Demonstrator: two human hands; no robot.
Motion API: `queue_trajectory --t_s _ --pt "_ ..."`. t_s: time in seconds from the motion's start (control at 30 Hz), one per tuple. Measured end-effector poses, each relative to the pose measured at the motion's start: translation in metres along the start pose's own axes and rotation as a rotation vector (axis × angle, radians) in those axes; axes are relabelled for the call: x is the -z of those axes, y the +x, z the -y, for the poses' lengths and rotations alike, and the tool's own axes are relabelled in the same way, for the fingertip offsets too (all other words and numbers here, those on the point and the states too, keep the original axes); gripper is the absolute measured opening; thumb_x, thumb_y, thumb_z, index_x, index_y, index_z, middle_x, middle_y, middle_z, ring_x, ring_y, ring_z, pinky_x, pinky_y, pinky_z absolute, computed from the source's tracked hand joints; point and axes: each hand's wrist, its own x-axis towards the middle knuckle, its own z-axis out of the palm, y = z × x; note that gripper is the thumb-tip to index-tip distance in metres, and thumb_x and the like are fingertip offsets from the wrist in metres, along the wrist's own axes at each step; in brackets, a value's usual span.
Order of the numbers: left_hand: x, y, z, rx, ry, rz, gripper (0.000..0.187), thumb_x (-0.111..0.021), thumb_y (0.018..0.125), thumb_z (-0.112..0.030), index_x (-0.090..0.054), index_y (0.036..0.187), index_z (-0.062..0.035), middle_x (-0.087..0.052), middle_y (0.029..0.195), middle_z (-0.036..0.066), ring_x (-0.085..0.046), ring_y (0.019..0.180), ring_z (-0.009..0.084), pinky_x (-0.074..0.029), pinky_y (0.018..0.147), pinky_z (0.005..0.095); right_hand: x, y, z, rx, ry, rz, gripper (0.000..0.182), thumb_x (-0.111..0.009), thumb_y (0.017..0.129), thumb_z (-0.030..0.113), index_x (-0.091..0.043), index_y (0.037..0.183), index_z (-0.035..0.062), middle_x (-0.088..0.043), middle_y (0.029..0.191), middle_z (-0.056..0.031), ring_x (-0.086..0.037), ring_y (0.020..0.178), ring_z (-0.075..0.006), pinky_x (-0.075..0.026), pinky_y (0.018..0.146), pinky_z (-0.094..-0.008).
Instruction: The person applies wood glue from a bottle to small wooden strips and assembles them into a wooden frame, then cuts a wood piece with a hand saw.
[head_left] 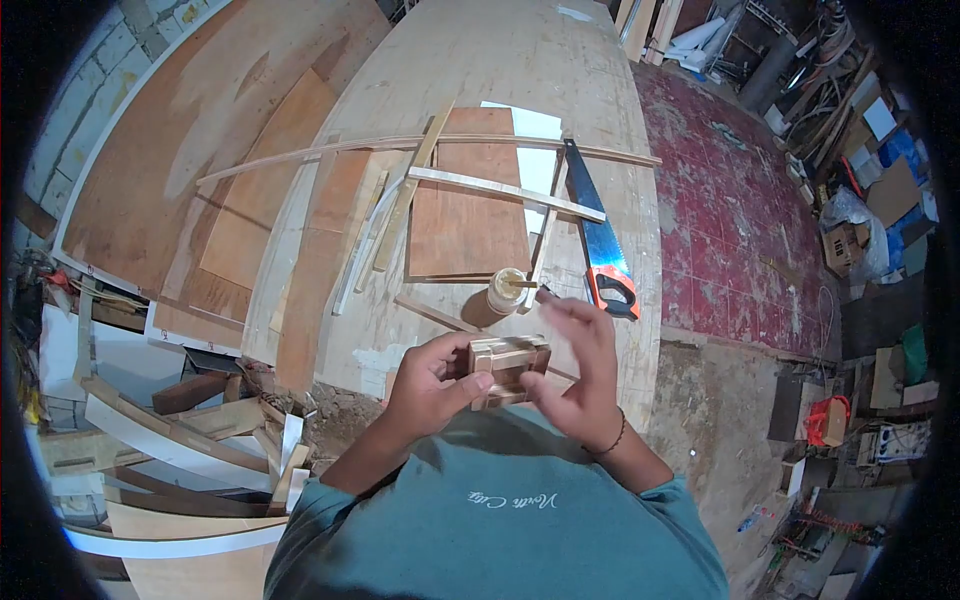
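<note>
My left hand is closed around a small wooden box frame built of light and dark strips, held just above my shirt front. At the box's right side is my right hand, its fingers apart and blurred by motion. The right thumb is close to the box; whether it touches cannot be made out. Just beyond the hands stands a small jar with pale contents and a stick in it. A hand saw with an orange and black handle lies beyond my right hand.
On the plywood table lie a brown wooden panel, a white sheet and several thin wood strips. Large plywood sheets lean at left. Curved wood offcuts are piled below them. Clutter lines the right wall.
</note>
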Motion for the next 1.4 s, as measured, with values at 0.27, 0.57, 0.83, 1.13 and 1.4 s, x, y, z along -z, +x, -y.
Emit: queue_trajectory --t_s 0.27,0.57,0.83,1.13,1.4 --pt "-0.013 0.002 -0.005 -0.114 -0.060 -0.075 0.042 -0.065 0.083 -0.012 -0.050 0.117 0.0062 -0.060 0.107 0.016 -0.058 0.099 0.0171 -0.046 0.087 0.0306 -0.001 -0.017 -0.015 -0.355 0.656 0.171 0.048 -0.067 0.079 0.002 -0.047 0.123 -0.0004 -0.060 0.102 -0.0092 -0.057 0.093 -0.0132 -0.046 0.077 -0.0255" --pt "-0.005 0.012 -0.019 -0.447 0.619 0.049 0.031 -0.072 0.076 -0.011 -0.065 0.104 0.0005 -0.062 0.103 0.016 -0.063 0.089 0.0217 -0.051 0.075 0.0301 0.005 -0.017 -0.012 -0.435 0.642 0.266 0.036 -0.071 0.078 0.005 -0.056 0.110 -0.0017 -0.063 0.093 -0.0068 -0.061 0.087 -0.0130 -0.049 0.079 -0.0281" --pt "-0.007 0.012 -0.017 -0.460 0.599 0.072 0.029 -0.071 0.077 -0.007 -0.066 0.104 0.0011 -0.063 0.097 0.015 -0.063 0.085 0.0202 -0.051 0.071 0.0278 0.009 -0.019 -0.011 -0.471 0.628 0.288 0.036 -0.071 0.078 0.006 -0.056 0.111 -0.0020 -0.063 0.098 -0.0083 -0.060 0.090 -0.0136 -0.049 0.080 -0.0284" --pt "-0.007 0.011 -0.016 -0.478 0.562 -0.010 0.030 -0.073 0.074 -0.007 -0.066 0.101 0.0032 -0.064 0.097 0.018 -0.064 0.087 0.0224 -0.051 0.074 0.0307 0.007 -0.023 -0.016 -0.353 0.557 0.244 0.036 -0.071 0.078 0.005 -0.056 0.110 -0.0015 -0.062 0.100 -0.0093 -0.060 0.089 -0.0149 -0.048 0.083 -0.0302" --pt "-0.008 0.007 -0.014 -0.536 0.544 -0.020 0.027 -0.072 0.075 -0.006 -0.066 0.100 0.0039 -0.064 0.095 0.018 -0.064 0.085 0.0235 -0.052 0.072 0.0297 0.007 -0.024 -0.013 -0.363 0.607 0.240 0.036 -0.071 0.077 0.005 -0.056 0.110 -0.0014 -0.061 0.103 -0.0101 -0.060 0.092 -0.0163 -0.048 0.085 -0.0314"
